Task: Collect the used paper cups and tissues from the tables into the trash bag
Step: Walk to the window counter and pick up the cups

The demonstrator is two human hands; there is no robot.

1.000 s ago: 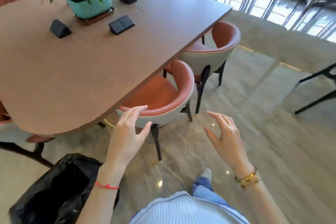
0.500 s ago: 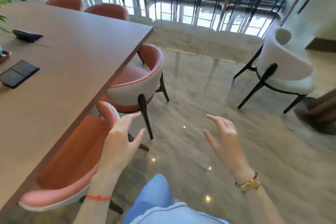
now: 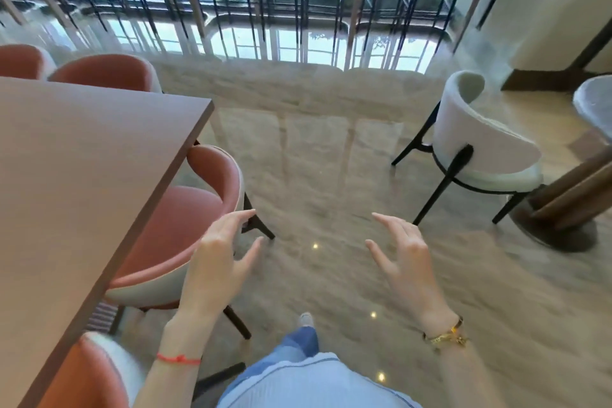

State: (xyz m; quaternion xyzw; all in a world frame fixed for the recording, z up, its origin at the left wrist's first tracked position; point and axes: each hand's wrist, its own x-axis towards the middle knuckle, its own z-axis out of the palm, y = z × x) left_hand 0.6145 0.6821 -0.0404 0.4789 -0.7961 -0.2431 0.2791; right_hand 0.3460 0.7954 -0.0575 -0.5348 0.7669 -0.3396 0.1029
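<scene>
Both hands, left hand (image 3: 215, 262) and right hand (image 3: 405, 263), hang empty beside the table (image 3: 82, 159).

Bright daylight comes through the windows (image 3: 298, 46) at the top and washes them out, with their glare mirrored on the glossy floor (image 3: 331, 159). Small ceiling-light reflections dot the floor. Motion blur softens the floor and chairs; wide-angle distortion bends the frame edges.

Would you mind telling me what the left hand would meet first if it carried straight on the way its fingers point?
Probably the curved back of the pink chair, which lies just ahead of the left hand; depth is unclear, so it might pass above the chair toward the bare floor.
</scene>
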